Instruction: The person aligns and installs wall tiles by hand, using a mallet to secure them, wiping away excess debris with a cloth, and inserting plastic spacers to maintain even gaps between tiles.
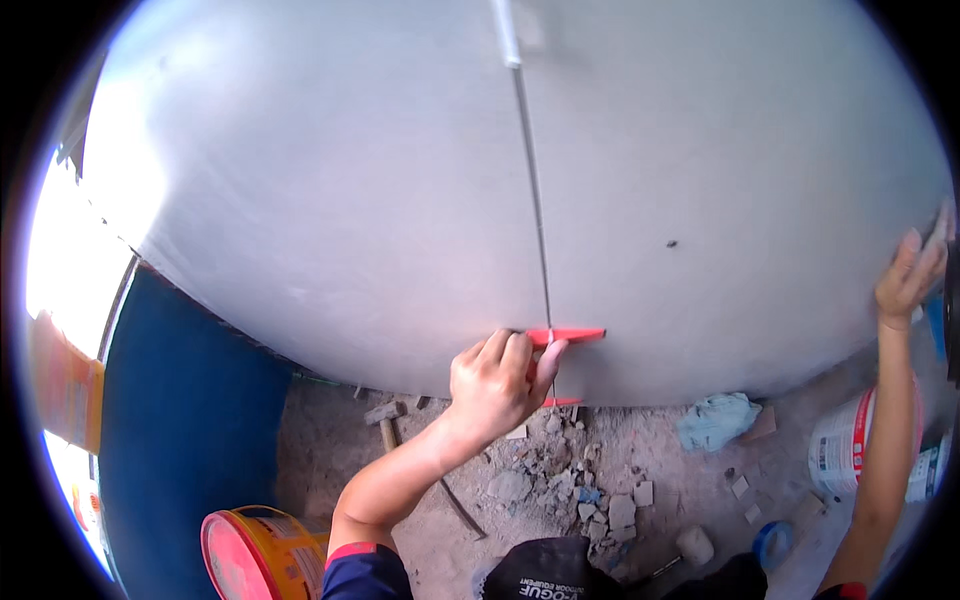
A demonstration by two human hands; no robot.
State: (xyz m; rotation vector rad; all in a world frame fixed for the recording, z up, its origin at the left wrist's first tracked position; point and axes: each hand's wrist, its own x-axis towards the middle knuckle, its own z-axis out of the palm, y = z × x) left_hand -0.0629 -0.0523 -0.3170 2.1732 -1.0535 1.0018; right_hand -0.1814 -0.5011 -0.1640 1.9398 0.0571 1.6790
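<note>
My left hand (500, 375) is closed around a red plastic wedge (580, 335) at a dark vertical joint (533, 175) in the large grey wall (340, 200). Its thumb and fingers pinch the wedge, whose tapered end sticks out to the right. Just below, a second red piece (567, 402) sits at the foot of the same joint. Higher up, a white strip (507, 35) lies along the line. Far to the right, my right hand (912, 275) rests against the wall near its edge, fingers stretched out and nothing visible in it.
Rubble and broken tile pieces (620, 510) litter the floor below. A hammer (390, 430) lies left of them. Around stand an orange bucket (300, 540), a white-and-red bucket (840, 445) and a blue panel (190, 400). Pale blue crumpled cloth (715, 422) and blue tape (772, 545) lie right.
</note>
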